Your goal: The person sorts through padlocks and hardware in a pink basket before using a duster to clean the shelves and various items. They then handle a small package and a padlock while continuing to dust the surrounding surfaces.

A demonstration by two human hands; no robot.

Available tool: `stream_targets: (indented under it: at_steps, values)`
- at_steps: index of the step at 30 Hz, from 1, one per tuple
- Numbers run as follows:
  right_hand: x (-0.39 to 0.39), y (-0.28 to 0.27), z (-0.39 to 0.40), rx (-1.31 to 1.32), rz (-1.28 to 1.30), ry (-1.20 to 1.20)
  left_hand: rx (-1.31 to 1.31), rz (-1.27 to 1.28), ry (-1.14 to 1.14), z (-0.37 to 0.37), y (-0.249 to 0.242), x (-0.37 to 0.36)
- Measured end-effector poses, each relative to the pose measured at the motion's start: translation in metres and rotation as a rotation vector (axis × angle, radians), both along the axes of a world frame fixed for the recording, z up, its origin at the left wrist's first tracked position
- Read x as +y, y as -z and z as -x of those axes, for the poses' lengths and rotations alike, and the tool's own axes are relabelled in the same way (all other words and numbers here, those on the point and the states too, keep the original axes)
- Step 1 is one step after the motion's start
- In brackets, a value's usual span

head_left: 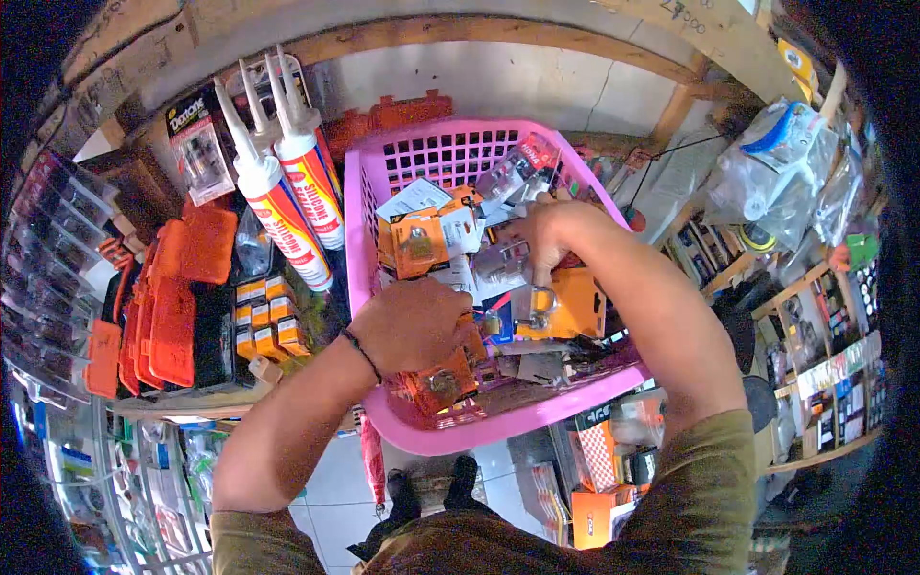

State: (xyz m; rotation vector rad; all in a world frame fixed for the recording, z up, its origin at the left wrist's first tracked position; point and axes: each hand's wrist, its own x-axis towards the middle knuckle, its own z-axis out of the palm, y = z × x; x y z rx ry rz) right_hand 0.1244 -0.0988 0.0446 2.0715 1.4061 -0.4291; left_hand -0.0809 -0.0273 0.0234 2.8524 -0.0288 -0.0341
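Pink plastic basket (436,437): left hand (417,324) at orange carded packs (443,385), right hand (550,232) by clear plastic pack (502,264). Can't tell if either's fingers are clamped, tbh.

Upper left: white cylindrical silicone tubes (285,225) with red-and-blue labels and pointed nozzles, beside a carded, black-topped Dextone pack (200,158). Left: orange-red plastic cases (172,321), near stacked small orange-and-white cardboard boxes (266,316). Upper right: clear plastic bags (786,168) containing white-and-blue articles. Lower right: an orange cardboard box (596,517). Bottom centre: pale tiled floor (337,527).
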Motion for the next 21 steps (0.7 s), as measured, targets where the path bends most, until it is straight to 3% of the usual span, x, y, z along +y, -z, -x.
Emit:
stream_targets:
  at_steps: [3,6,9,14,16,21]
  values:
    - [-0.017,-0.019,0.012,-0.123,-0.179,-0.081,-0.001,0.009,0.005,-0.001,0.004,0.005]
    - [-0.025,-0.054,0.014,-0.129,-0.062,-0.044,-0.021,0.048,0.004,-0.001,0.010,0.007]
    - [-0.044,-0.075,0.013,-0.260,-0.133,-0.057,-0.035,0.049,0.012,-0.001,0.009,0.007]
    - [-0.063,-0.075,-0.010,-0.216,-0.190,-0.113,0.006,0.030,0.024,-0.001,0.000,0.004]
    - [-0.066,-0.080,-0.008,-0.083,-0.210,-0.176,-0.029,0.056,0.013,0.000,-0.001,0.004]
    - [-0.069,-0.079,-0.015,-0.028,-0.269,-0.130,-0.063,-0.022,0.007,0.003,0.003,0.005]
